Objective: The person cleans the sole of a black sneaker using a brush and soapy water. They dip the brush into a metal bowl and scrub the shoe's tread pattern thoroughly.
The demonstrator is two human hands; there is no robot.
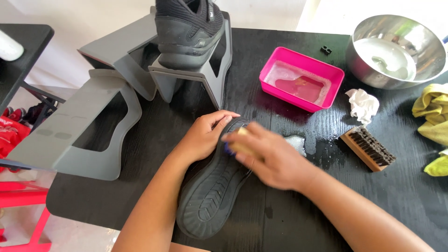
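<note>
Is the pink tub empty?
No, the pink tub holds a shallow pool of soapy-looking water with foam around its edges.

You have bare black wooden counter (298, 214) near you, right of the upturned black shoe (212, 191). Farther right lies a wooden bristle brush (368, 148); beyond it, a crumpled white tissue (363, 104), a pink plastic tray of water (301, 85) and a steel bowl (396, 49). Grey plastic shoe stands (116, 93) block your left.
</note>
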